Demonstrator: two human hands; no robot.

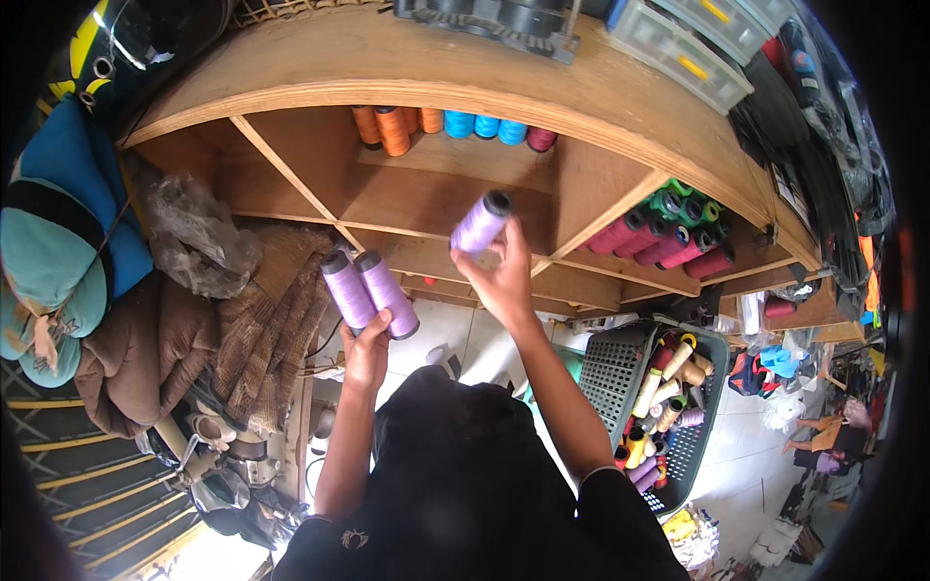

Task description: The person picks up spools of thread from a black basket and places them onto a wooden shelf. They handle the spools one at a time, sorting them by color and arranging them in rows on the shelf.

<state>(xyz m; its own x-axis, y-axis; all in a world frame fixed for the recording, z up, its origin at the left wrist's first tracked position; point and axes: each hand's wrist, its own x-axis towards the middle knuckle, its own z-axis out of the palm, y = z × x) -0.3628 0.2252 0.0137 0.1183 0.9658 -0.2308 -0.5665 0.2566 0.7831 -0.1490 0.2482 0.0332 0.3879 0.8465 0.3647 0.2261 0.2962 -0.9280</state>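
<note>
The person stands at a wooden shelf unit (601,184), shelving thread. The right hand (504,281) pinches one lilac thread cone (480,223), raised before the middle compartment, below the far row of orange and blue cones (446,124). The left hand (366,353) is wrapped round two more lilac cones (368,292), held upright. A dark basket of mixed cones (620,373) sits at the right. Judging by this, the raised cone needs setting down upright in the compartment.

Head camera looks down, close over wooden shelves (426,194).
</note>
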